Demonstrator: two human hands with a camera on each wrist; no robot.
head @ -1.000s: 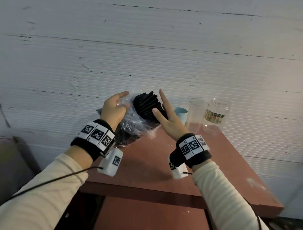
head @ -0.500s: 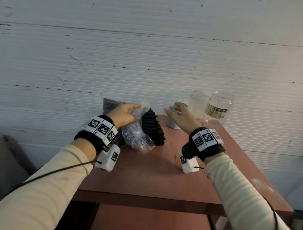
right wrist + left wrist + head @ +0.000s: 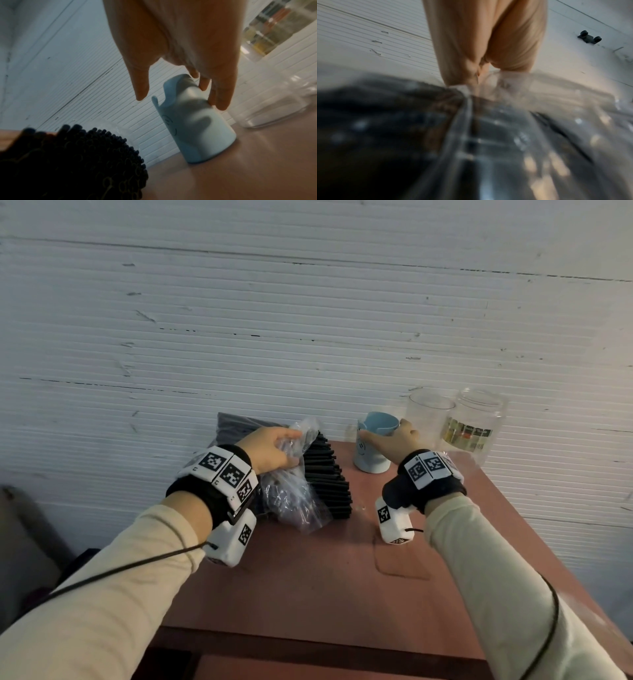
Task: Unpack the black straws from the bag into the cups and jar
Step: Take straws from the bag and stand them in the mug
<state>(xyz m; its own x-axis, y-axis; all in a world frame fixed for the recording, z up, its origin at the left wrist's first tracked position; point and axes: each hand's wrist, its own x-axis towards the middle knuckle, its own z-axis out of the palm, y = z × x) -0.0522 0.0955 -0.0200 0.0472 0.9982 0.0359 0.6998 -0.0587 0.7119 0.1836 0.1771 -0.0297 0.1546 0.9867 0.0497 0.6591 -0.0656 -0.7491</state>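
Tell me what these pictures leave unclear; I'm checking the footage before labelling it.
- Left wrist view: clear plastic bag blurred, its contents unreadable.
- Head view: jar label too small to read.
- Head view: right hand covers the blue cup's far side; grip unclear.
- Right wrist view: black straws cut off by the edge.

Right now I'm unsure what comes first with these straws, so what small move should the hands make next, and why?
Probably close the right hand around the blue cup and draw it toward the black straws. Its fingers reach the cup's rim and far side while the thumb is off it, the cup looks empty, and the left hand holds the clear bag with straw ends sticking out.
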